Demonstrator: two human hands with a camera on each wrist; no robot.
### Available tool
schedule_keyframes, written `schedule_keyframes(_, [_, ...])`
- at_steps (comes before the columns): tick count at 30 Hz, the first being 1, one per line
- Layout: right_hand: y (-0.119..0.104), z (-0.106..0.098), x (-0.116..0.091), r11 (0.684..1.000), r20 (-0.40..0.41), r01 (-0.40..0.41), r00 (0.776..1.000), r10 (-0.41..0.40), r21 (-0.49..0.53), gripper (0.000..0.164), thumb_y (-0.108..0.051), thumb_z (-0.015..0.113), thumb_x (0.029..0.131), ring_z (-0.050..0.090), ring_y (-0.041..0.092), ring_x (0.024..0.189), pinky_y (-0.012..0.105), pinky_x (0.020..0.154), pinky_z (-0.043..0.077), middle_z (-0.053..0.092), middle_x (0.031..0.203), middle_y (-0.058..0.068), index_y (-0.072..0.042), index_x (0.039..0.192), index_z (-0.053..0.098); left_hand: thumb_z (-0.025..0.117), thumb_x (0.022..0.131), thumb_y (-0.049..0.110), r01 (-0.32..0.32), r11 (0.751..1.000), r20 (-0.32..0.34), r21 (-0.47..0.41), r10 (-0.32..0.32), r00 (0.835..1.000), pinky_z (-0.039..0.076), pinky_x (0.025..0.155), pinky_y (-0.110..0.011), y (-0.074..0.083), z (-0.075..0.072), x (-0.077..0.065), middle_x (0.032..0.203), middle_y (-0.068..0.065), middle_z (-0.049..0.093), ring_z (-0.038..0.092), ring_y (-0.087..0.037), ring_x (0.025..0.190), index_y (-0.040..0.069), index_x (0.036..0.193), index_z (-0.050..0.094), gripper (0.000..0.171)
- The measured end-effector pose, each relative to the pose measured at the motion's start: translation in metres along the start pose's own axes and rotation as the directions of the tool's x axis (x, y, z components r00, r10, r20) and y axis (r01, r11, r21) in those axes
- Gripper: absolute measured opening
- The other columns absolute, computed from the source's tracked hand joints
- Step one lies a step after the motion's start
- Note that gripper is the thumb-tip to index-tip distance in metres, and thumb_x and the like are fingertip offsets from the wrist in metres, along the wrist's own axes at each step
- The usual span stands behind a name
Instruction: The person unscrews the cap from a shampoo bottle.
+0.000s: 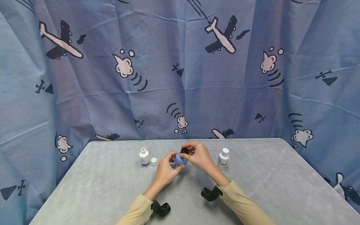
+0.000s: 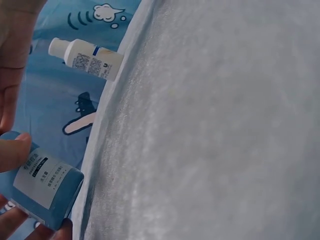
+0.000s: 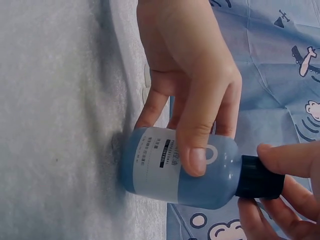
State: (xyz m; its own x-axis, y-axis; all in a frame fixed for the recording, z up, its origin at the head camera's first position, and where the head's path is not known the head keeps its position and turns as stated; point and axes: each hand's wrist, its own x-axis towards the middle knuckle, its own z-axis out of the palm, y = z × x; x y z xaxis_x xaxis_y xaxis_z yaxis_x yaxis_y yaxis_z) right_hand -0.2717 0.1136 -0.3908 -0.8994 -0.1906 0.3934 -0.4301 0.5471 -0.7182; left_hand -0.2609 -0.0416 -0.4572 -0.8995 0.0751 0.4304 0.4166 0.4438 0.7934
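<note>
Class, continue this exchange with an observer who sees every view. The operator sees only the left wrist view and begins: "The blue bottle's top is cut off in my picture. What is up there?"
Observer: A black cap, gripped by the right hand.
Operator: I see one capped white bottle. Is there another white one?
Observer: Yes, in the head view an uncapped white bottle stands left of the blue bottle.
Operator: Any loose cap near it?
Observer: Yes, a small white cap lies just to its right.
</note>
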Motion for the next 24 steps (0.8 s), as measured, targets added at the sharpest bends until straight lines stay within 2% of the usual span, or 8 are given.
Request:
schedule_keyframes(5, [0.0008,-0.0010,-0.0004,1.000,0.035,0.024,0.999,-0.024,0.020,0.025,-0.004,0.079,0.074,0.070,0.021,0.082,0.026,0.071,0.058,0.069,0.100,0.011,-0.004,0.098,0.073,0.081,0.073,0.022,-0.023,1.000,0.014,-0.002,0.023,1.000,0.055,0.074,-0.029,-0.0017,0.0005,-0.0005,0.098,-0.014,0.072,0.070,-0.024,0.089,0.005,0.116,0.062,0.050])
schedule_keyframes(16, [0.0045,-0.0086,-0.0021,0.992,0.152,0.105,0.982,-0.114,0.068,0.025,0.003,0.070,0.082,0.067,0.029,0.098,0.027,0.082,0.057,0.067,0.108,0.015,0.000,0.107,0.069,0.078,0.077,0.025,-0.050,0.999,0.077,-0.013,0.051,0.996,0.056,0.076,-0.032,-0.0014,-0.0010,-0.0006,0.102,-0.015,0.072,0.069,-0.025,0.093,0.004,0.118,0.061,0.049])
schedule_keyframes(24, [0.0068,-0.0092,-0.0019,0.987,0.186,0.136,0.971,-0.150,0.082,0.029,0.002,0.067,0.084,0.066,0.031,0.102,0.034,0.088,0.055,0.066,0.113,0.017,0.001,0.113,0.066,0.082,0.073,0.026,-0.024,1.000,0.036,-0.019,0.025,0.999,0.055,0.074,-0.030,-0.0023,0.0005,0.0003,0.095,-0.013,0.073,0.069,-0.024,0.087,0.005,0.114,0.062,0.050])
